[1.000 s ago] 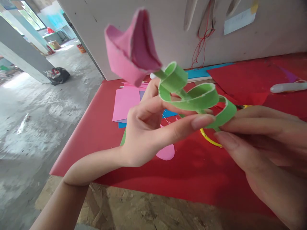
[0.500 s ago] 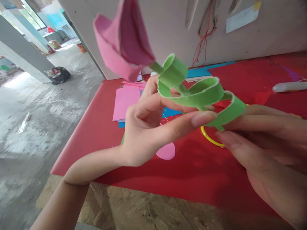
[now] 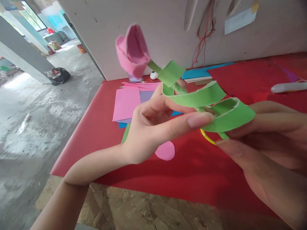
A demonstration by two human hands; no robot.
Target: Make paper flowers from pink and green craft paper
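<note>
Red tabletop [image 3: 187, 182] below; I have the paper flower [image 3: 194, 99] tilted, left fingers [image 3: 177, 127] pinching its green stem [image 3: 179, 89] midway, right fingers [image 3: 233, 148] gripping it lower down.

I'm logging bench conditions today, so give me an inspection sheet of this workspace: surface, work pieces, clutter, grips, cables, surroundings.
Surface: table with a red covering.
Work pieces: pink paper flower on a green stem with curled green paper, held above the table.
Clutter: pink sheets, pink cutout, blue sheets, partly hidden yellow ring, white tube.
Grips: left hand closed on the stem; right hand closed at its lower end.
Cables: nothing seen except red cord hanging at the wall.
Surroundings: pale wall behind; concrete floor with dark bag at left.
</note>
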